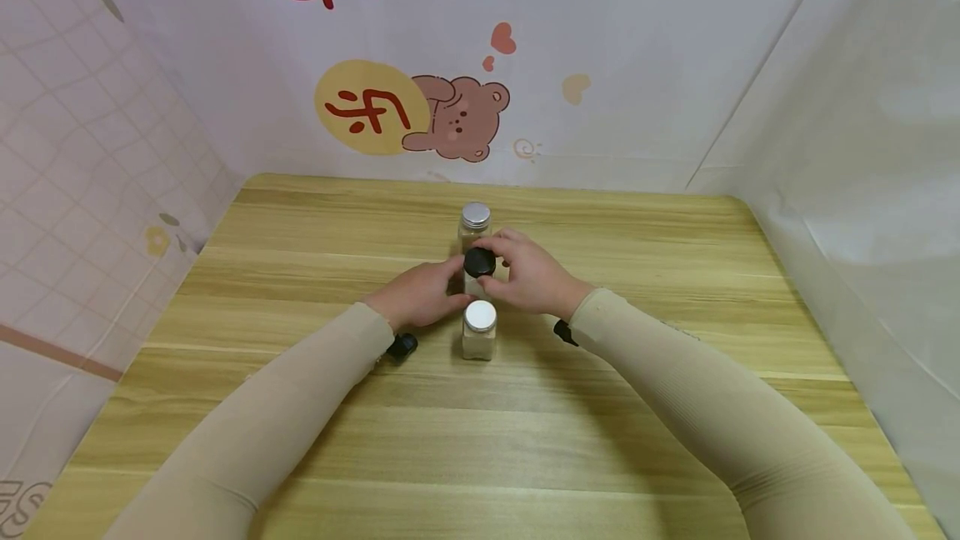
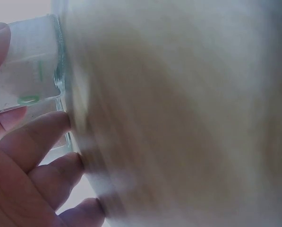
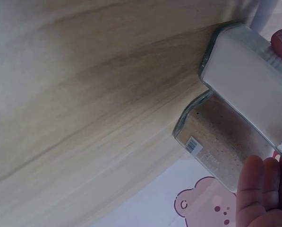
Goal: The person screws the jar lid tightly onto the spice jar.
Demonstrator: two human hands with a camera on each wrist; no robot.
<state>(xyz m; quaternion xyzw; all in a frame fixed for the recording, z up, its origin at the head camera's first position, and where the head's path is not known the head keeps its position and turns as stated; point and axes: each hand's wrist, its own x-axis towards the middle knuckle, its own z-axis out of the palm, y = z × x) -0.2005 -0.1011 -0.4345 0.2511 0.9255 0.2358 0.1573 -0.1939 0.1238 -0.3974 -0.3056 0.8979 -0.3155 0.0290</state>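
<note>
Three glass jars stand in a line on the table. The middle jar [image 1: 473,287] has a black lid [image 1: 480,262] and holds white powder, seen in the right wrist view. My left hand [image 1: 420,293] grips this jar's side between thumb and fingers. My right hand [image 1: 534,275] pinches the black lid from the right. Behind is a jar with a silver lid [image 1: 476,214]; the right wrist view shows brown powder in this jar [image 3: 218,135]. In front, a shorter jar [image 1: 478,346] with a whitish lid [image 1: 480,315] stands close to my left fingertips.
The wood-grain table [image 1: 420,457] reaches back to a white wall cloth [image 1: 637,40] printed with a bear. Cloth also hangs along both sides. Small black objects [image 1: 402,347] sit beside both wrists.
</note>
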